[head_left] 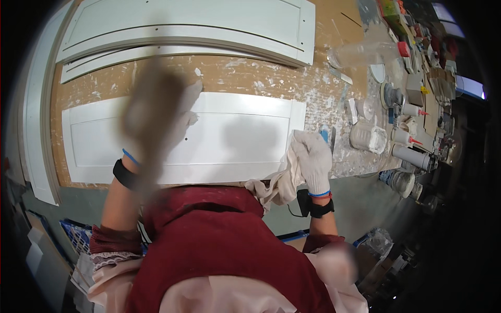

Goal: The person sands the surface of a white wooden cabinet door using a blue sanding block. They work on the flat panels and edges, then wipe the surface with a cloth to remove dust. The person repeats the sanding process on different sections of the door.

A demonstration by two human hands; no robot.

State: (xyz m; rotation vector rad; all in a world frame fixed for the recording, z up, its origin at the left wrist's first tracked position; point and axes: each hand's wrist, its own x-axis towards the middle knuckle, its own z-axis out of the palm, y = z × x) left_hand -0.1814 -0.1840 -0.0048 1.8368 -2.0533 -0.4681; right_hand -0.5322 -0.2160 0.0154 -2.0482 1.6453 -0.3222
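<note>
At far left I have a long white panel (39,104), then stacked white panels (193,15) toward the back of the table (235,78). My gloved left hand (180,120) is over the framed white panel (219,135) lying near me; a blurred shape hides much of it, so I can't tell whether it grips anything. My gloved right hand (315,156) bunches a pale cloth (279,185) at that panel's right end. Farther right I see a white tub (368,136) and a red-capped clear bottle (360,53).
</note>
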